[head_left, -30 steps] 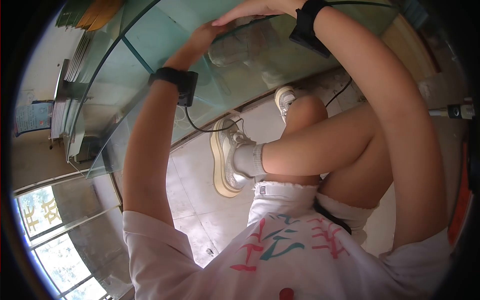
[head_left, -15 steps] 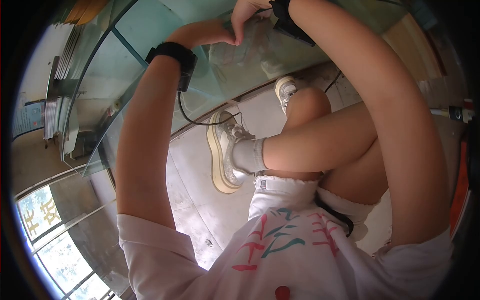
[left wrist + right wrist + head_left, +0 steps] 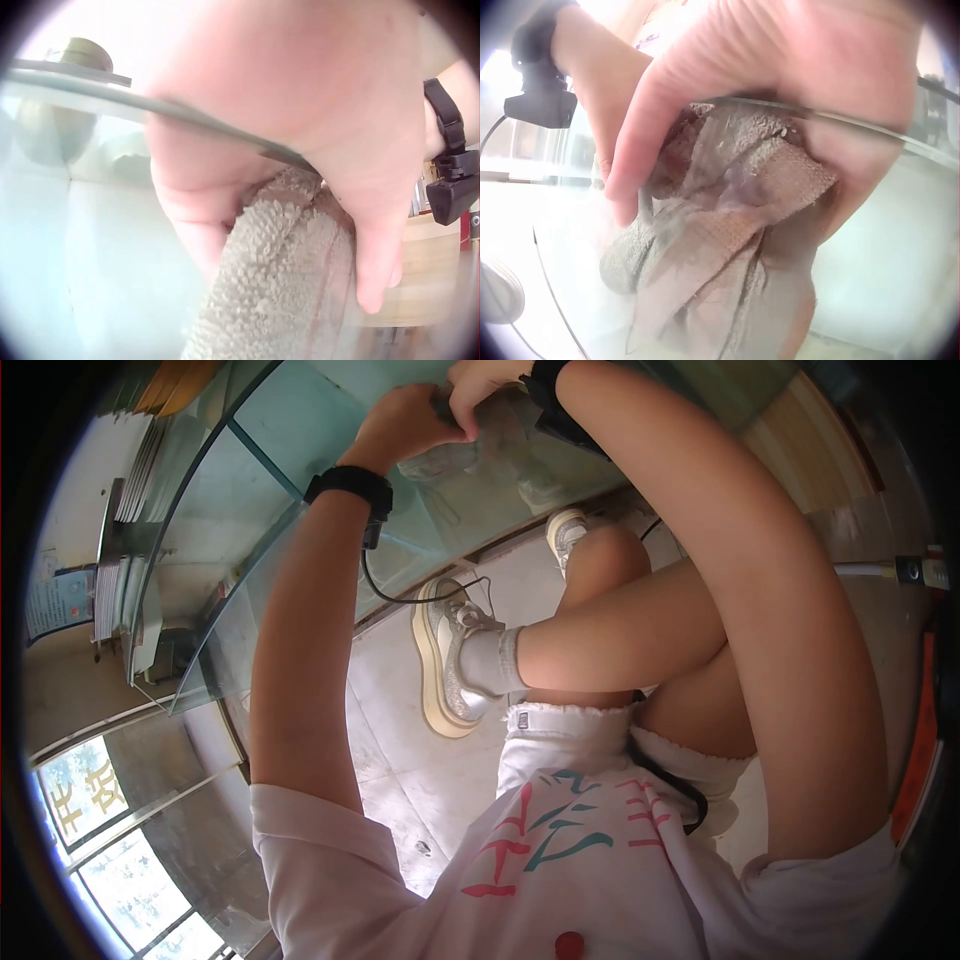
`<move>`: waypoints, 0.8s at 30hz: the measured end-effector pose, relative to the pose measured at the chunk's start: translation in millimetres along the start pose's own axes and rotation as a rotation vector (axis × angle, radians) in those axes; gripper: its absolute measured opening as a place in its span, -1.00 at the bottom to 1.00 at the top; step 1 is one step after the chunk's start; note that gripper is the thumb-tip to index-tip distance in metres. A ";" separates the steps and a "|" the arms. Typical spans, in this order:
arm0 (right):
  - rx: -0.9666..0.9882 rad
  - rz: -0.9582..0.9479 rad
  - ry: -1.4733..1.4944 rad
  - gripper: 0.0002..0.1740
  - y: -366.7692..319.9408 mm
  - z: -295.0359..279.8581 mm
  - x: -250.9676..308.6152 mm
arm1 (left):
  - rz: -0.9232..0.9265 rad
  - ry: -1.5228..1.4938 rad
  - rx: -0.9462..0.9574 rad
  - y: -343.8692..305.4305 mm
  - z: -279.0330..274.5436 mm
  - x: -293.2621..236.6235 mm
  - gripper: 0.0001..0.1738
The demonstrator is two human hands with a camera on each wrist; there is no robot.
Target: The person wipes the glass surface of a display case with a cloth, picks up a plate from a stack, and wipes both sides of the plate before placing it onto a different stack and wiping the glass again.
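Observation:
A grey-brown looped towel (image 3: 255, 262) hangs at the top edge of a glass panel (image 3: 300, 420). In the left wrist view, my left hand (image 3: 300, 97) holds it over that edge, with the thumb on one side and the fingers on the other. My right hand (image 3: 817, 60) grips the towel's bunched folds (image 3: 727, 187), which show through the glass in the right wrist view; its thumb is on the near face. Seen from the head, my left hand (image 3: 405, 425) and right hand (image 3: 485, 385) meet at the thumbs. Most of the towel is hidden there.
Stacked papers or books (image 3: 120, 595) stand on the left beyond the curved glass. A cable (image 3: 400, 598) runs from the left wrist past a shoe (image 3: 450, 670). A pale wooden panel (image 3: 815, 435) is at the right, and a window (image 3: 120, 860) at lower left.
My right hand has shifted left and its thumb has come down beside the left hand. The left hand moved slightly up, and now both are bent over the glass edge together.

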State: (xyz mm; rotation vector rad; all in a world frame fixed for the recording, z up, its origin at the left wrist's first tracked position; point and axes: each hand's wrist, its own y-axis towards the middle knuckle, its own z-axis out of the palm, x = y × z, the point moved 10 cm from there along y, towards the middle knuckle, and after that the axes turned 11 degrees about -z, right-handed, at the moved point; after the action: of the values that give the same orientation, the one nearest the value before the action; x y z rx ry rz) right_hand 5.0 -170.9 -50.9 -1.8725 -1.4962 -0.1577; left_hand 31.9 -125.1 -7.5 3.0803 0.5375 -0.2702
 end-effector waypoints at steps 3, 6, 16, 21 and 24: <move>0.120 0.016 0.047 -0.44 14.8 13.4 -3.8 | -0.036 -0.021 0.096 5.2 7.2 6.5 -0.25; 0.259 0.044 0.015 -0.29 17.7 22.6 -5.2 | -0.088 -0.073 0.273 9.9 21.7 11.4 -0.29; 0.223 0.070 0.096 -0.31 7.5 22.9 -8.8 | 0.001 -0.166 0.081 1.3 5.3 1.4 -0.24; 0.149 -0.072 0.118 -0.41 5.5 16.2 1.8 | -0.051 -0.088 0.061 1.4 3.7 2.0 -0.20; 0.218 0.102 0.147 -0.36 2.6 22.3 -10.2 | -0.092 -0.036 0.083 4.5 6.4 4.7 -0.19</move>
State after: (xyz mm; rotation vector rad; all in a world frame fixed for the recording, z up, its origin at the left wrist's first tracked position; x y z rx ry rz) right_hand -3.3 -166.0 -73.6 -1.7194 -1.2637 -0.0789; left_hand 36.7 -128.0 -14.8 3.1277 0.6853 -0.3579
